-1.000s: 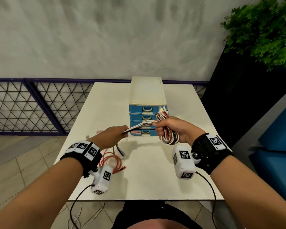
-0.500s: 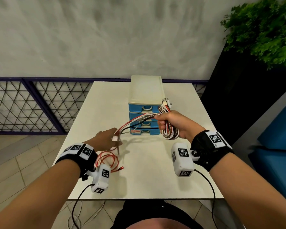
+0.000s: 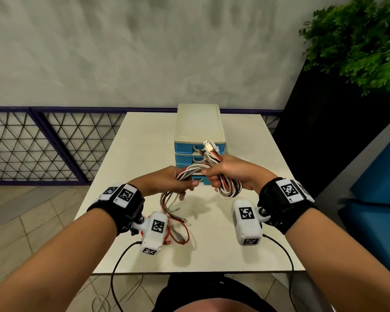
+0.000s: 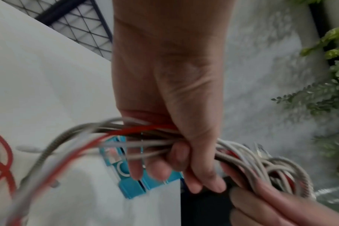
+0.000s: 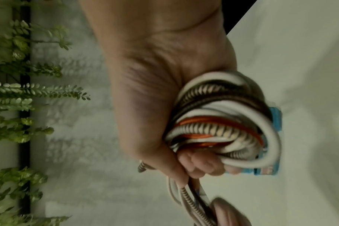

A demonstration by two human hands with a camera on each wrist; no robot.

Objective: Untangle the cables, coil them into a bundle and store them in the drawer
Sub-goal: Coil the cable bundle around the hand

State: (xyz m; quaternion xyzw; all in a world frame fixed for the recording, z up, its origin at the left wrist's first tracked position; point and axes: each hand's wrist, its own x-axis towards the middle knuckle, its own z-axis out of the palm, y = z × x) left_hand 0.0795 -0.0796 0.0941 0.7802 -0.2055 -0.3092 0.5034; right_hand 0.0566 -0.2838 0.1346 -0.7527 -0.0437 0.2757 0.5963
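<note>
Cables (image 3: 227, 186) are sitting half coiled in the right hand (image 3: 230, 174), whose fingers are curling tight round a bundle of loops held just in front of the drawer unit (image 3: 199, 129) at the far middle of the table (image 3: 144, 140). The left hand (image 3: 167, 181), close beside it, is gripping the strands that are running out of the bundle; their loose tails (image 3: 169, 203) are hanging down toward the tabletop, and a red cable (image 3: 178, 230) is lying in loops on the near left.

Judging from this, the hanging tails could be snagging on the red loops below and dragging them along as the winding goes on. The coil could also be springing open if the right hand's grip loosens, since the stiffer cords are pushing outward. All the blue drawers are looking closed, so a hand will be needed to open one while the bundle is being held.

Cords are mixing smooth white and grey plastic sheaths with a braided, striped fabric one and thin glossy red wire; a metal USB plug (image 3: 208, 146) is sticking up from the top. The unit is cream plastic with blue fronts.
</note>
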